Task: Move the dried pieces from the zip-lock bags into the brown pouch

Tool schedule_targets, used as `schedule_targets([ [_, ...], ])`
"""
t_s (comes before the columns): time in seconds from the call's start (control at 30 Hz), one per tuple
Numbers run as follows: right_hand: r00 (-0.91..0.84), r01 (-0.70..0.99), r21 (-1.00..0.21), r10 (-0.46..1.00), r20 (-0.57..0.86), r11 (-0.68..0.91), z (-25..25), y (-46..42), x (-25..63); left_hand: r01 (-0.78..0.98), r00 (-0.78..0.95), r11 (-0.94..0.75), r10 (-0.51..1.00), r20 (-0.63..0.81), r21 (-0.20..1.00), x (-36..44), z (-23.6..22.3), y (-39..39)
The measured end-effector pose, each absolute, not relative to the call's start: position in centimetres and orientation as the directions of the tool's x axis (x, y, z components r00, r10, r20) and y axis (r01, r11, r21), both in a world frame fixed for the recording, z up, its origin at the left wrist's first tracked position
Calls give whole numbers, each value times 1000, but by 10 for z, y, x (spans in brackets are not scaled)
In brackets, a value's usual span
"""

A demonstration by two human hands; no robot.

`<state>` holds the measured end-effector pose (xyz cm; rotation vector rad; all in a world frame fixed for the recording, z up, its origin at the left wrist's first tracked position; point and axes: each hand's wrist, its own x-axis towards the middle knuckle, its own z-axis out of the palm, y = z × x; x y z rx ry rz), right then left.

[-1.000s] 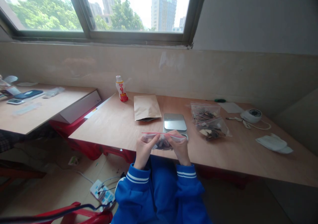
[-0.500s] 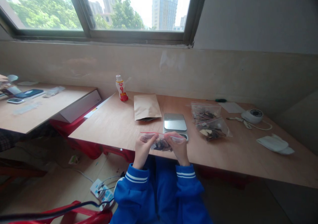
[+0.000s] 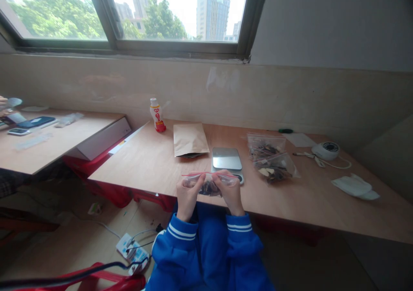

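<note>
1. The left hand (image 3: 187,197) and the right hand (image 3: 231,192) are close together. Both pinch the same small zip bag (image 3: 209,188), one at each side of its red-lined top.
2. The zip bag is held in front of the body, at the near edge of the worktop (image 3: 145,166), with dark pieces gathered at its bottom. It is just in front of a small scale (image 3: 226,158), but I cannot tell if it touches it.
3. The two-sided grip seems to keep the top of the bag stretched straight, and the weight of the pieces pulls them down, away from this top.
4. The scale probably sits in the middle because both hands can reach it easily. A larger clear bag (image 3: 271,164) of dark and pale pieces lies to its right, and a brown paper envelope (image 3: 190,139) lies to its left.
5. A bottle (image 3: 158,115) stands farther back, near the wall, out of the working area.
</note>
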<state>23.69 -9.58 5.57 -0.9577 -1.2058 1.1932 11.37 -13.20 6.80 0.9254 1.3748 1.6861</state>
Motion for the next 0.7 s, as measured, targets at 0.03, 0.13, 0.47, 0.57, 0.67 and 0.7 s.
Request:
schedule_targets([
  [0.03, -76, -174, -977, 988, 134, 119, 56, -96, 237, -121, -440, -131, 896, 65, 984, 112, 69, -132],
  [0.13, -233, -213, -977, 970, 66, 16, 57, -97, 236, -133, -333, -116, 940, 65, 984, 105, 70, -132],
  [0.47, -190, -177, -977, 970, 153, 119, 62, -102, 232, -77, -322, -129, 942, 98, 989, 105, 69, -133],
  [0.57, -164, -164, -976, 972, 168, 141, 63, -103, 233, -81, -333, -125, 938, 91, 989, 107, 69, -133],
  [0.67, -141, -156, -977, 976, 166, 143, 64, -103, 233, -94, -337, -126, 937, 88, 987, 106, 70, -134],
  [0.7, -138, -155, -978, 977, 164, 142, 63, -103, 232, -97, -335, -128, 938, 89, 987, 106, 70, -134],
])
